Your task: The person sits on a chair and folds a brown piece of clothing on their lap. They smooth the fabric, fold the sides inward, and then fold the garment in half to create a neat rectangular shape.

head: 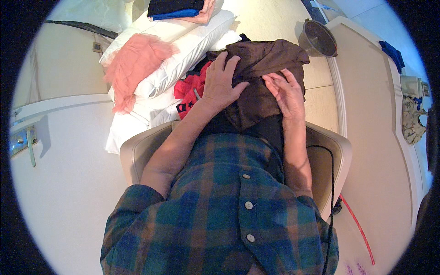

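Note:
A dark brown cloth, perhaps a garment, lies partly folded over my lap. My left hand rests across its left side with the fingers spread. On the right part of the cloth, my right hand is turned partly palm-up with its fingers slightly curled; no fabric shows pinched between them. Red fabric with black patches is bunched beside my left wrist, partly hidden by that hand and the brown cloth.
White pillows are stacked ahead on the left, with sheer pink fabric draped over them. Folded black and blue cloths lie farther up. A dark bucket stands at the right. The armchair's arms flank me, and a black cord hangs beside my right arm.

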The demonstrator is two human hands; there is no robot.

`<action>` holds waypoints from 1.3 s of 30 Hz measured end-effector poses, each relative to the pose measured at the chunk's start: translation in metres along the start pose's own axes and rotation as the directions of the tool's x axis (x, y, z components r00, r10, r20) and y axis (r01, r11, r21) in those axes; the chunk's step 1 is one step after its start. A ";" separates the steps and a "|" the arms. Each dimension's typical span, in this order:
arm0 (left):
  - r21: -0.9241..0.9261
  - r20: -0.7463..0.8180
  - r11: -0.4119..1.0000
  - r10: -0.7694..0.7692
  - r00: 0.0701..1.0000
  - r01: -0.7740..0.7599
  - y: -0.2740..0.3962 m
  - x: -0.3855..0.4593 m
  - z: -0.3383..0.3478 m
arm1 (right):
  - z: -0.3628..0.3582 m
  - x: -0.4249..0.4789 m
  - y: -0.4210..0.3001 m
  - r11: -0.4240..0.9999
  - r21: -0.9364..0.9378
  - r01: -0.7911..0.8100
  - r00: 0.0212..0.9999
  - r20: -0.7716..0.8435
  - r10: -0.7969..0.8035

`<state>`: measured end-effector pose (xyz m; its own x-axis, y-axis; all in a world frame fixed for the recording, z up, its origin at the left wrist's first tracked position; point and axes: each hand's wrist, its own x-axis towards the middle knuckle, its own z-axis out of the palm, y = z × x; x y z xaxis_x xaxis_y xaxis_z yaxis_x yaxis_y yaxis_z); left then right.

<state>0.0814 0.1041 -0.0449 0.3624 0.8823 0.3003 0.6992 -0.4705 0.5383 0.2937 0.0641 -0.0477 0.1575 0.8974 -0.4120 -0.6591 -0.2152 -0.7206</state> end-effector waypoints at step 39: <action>-0.223 0.142 0.805 -0.531 0.835 0.550 -0.036 0.002 0.010 | 0.015 0.028 -0.004 -0.402 -0.810 0.428 0.635 0.586 -0.504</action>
<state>0.0633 0.1231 -0.0717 0.0183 0.9890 -0.1468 0.6249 0.1033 0.7739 0.2899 0.0961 -0.0476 0.0014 0.9036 0.4283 0.9277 0.1587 -0.3379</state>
